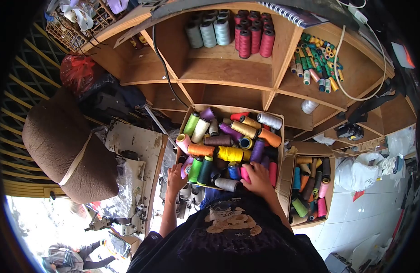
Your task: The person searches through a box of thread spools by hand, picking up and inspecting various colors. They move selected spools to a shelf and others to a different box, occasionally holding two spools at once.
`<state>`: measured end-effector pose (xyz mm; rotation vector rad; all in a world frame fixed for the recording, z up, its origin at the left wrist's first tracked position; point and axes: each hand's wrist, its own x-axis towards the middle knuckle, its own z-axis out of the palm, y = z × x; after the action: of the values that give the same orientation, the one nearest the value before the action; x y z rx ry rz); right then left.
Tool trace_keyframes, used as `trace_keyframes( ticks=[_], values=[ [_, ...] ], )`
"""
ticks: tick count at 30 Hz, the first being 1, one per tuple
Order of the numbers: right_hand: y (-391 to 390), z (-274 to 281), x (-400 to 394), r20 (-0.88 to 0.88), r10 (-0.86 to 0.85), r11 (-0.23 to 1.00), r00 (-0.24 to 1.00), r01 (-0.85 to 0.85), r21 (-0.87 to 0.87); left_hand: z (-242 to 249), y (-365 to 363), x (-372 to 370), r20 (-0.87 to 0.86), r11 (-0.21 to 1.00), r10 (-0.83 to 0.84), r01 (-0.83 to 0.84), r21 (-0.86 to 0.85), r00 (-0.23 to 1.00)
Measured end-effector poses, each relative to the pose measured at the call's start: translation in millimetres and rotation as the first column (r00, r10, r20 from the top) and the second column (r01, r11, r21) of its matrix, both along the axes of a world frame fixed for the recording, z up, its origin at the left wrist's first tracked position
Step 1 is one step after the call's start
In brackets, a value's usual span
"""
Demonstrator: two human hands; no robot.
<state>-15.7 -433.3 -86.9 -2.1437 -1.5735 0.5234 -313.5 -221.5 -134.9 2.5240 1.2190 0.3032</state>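
A cardboard box (pixel 191 111) full of several coloured thread cones rests in front of me, against my body. My left hand (pixel 176 176) grips the box's near left corner, beside a pink-labelled spool (pixel 187 167) and a green cone (pixel 196 169). My right hand (pixel 257 178) lies on the cones at the near right of the box, its fingers curled over a pink cone (pixel 245 174), next to a grey cone (pixel 227 184) and a blue spool (pixel 234 170).
A wooden shelf unit (pixel 228 73) behind the box holds grey cones (pixel 208 32), maroon cones (pixel 254 38) and small bobbins (pixel 317 61). A second box of cones (pixel 310 191) stands at the right. A sewing machine (pixel 135 173) and a brown roll (pixel 64 141) are at the left.
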Motion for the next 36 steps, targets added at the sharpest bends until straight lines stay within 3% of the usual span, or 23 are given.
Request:
trace_keyframes(
  ticks=[4,7,10,13,16,19,22,25,29,30,33,36],
  values=[
    [9.4,-14.4,-2.4,0.051,0.078,0.996,0.996,-0.076,-0.044,-2.2,2.8,-2.3,-0.058,0.999,-0.032,0.032,0.015,0.998],
    [13.2,-2.4,6.1,-0.072,0.065,0.983,0.995,-0.076,-0.164,-5.8,-0.2,-3.9,-0.053,0.999,0.003,-0.001,0.035,0.999],
    [17.9,10.0,7.6,-0.073,0.053,0.988,0.996,-0.063,-0.139,-6.6,0.3,-3.3,-0.041,1.0,0.006,-0.006,0.006,0.999],
    [36.0,2.0,16.4,-0.221,-0.042,0.981,0.974,0.082,0.177,-6.1,4.1,-1.6,-0.054,1.0,-0.001,-0.001,-0.023,0.999],
    [77.3,-11.3,31.4,-0.314,-0.023,0.934,0.949,0.132,0.332,-6.8,4.6,-0.8,-0.092,0.998,0.002,-0.008,-0.059,0.996],
    [120.3,-27.9,44.7,-0.154,0.047,0.971,0.987,-0.009,0.239,-6.8,8.4,0.3,-0.109,0.997,-0.002,-0.007,-0.078,0.994],
    [152.6,-46.9,41.4,0.33,0.158,0.987,0.931,-0.136,-0.089,2.9,3.6,1.8,-0.111,0.998,0.023,-0.03,-0.059,0.994],
    [162.5,-48.4,53.6,0.251,0.225,0.974,0.941,-0.216,-0.063,2.0,2.5,-1.0,-0.04,1.0,0.015,-0.016,-0.022,0.999],
    [155.1,-49.3,47.8,0.362,0.187,0.981,0.913,-0.196,-0.012,4.8,4.1,4.0,-0.064,0.995,0.034,-0.04,-0.094,0.997],
    [151.4,-40.6,44.5,0.417,0.202,0.978,0.886,-0.205,-0.038,5.5,4.0,4.6,-0.075,0.992,0.034,-0.043,-0.117,0.997],
    [164.0,-74.4,33.3,0.644,0.014,0.973,0.765,-0.159,0.169,0.5,6.3,4.3,-0.124,0.991,0.05,-0.064,-0.116,0.991],
    [171.5,-66.1,34.6,0.555,0.102,0.99,0.826,-0.141,0.029,-1.4,4.1,-0.2,-0.094,0.996,0.036,-0.044,-0.083,0.995]
  ],
)
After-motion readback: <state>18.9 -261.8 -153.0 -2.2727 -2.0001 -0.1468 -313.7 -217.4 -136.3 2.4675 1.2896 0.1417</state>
